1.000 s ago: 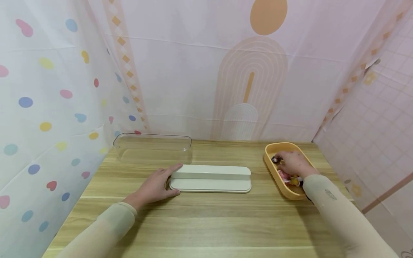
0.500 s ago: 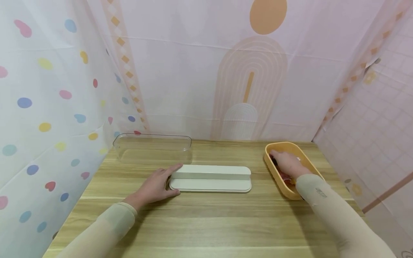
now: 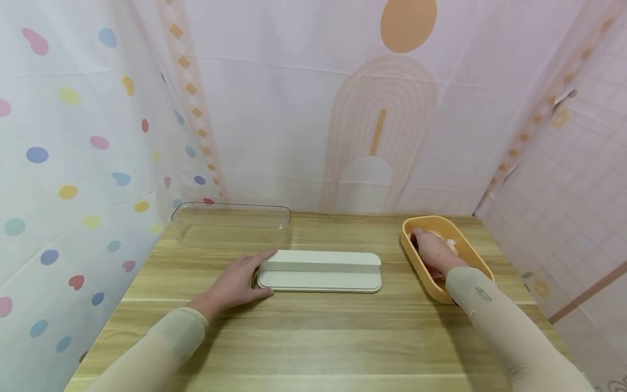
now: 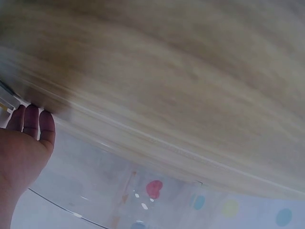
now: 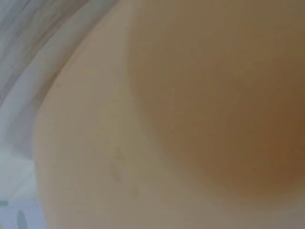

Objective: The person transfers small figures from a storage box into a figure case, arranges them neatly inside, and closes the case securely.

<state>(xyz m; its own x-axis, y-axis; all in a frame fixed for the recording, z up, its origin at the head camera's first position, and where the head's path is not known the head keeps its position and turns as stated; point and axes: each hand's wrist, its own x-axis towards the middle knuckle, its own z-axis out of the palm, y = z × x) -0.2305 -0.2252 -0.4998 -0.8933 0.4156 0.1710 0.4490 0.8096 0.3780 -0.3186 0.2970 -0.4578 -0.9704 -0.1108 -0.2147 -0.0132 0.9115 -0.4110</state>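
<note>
My left hand [image 3: 238, 282] is at the left end of a long off-white lid [image 3: 320, 280] with a raised ridge, lying on the table. Its thumb is at the lid's front edge and its index finger at the back edge, gripping the end between them. In the left wrist view, the other fingers [image 4: 31, 121] are bent beside the lid's edge. My right hand [image 3: 436, 251] reaches down inside a yellow-orange bin [image 3: 471, 256]. Its fingertips are hidden, so what they hold does not show. A small white flower-like item [image 3: 451, 243] shows beside the hand. The right wrist view is filled by a blurred orange surface [image 5: 86, 143].
A clear plastic box [image 3: 232, 226] stands at the back left of the wood-grain table [image 3: 323, 343], just behind the lid. Patterned curtains [image 3: 274, 120] enclose the back and both sides.
My right hand has moved slightly left and deeper into the bin, and its fingers have gone from sight. The left hand and the lid have stayed put.
</note>
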